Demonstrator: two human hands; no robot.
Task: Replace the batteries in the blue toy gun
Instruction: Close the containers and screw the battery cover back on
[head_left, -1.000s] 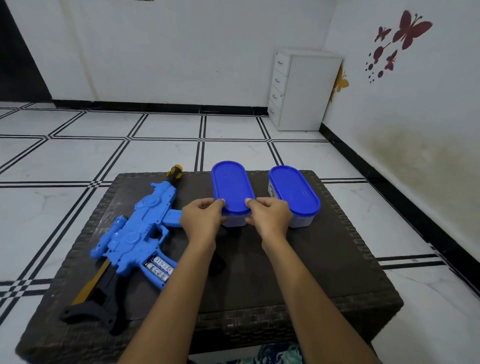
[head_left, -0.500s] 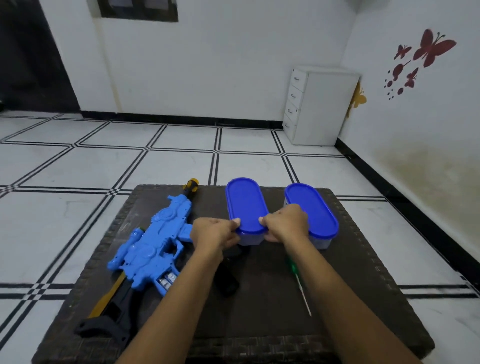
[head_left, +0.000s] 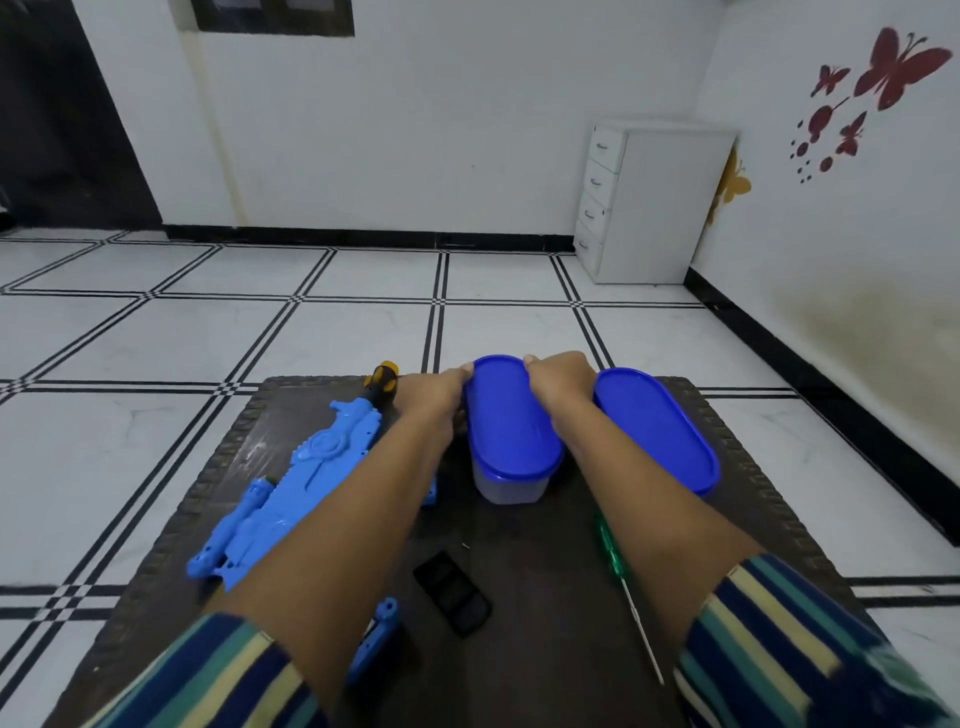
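Note:
The blue toy gun (head_left: 306, 475) lies on the left of the dark woven table (head_left: 753, 467), partly hidden under my left forearm. A clear oval box with a blue lid (head_left: 509, 431) stands in the middle. My left hand (head_left: 434, 397) grips the lid's far left edge and my right hand (head_left: 558, 382) grips its far right edge. A black battery cover (head_left: 453, 592) lies loose on the table near me. A green-handled screwdriver (head_left: 615, 564) lies to the right of it.
A second blue-lidded box (head_left: 657, 428) stands right of the first. A yellow and black screwdriver handle (head_left: 383, 376) shows at the gun's far end. A white drawer cabinet (head_left: 649, 200) stands against the back wall on the tiled floor.
My hands have slid from the near end of the lid to its far end. The view has dipped, bringing the battery cover and my striped sleeves into sight.

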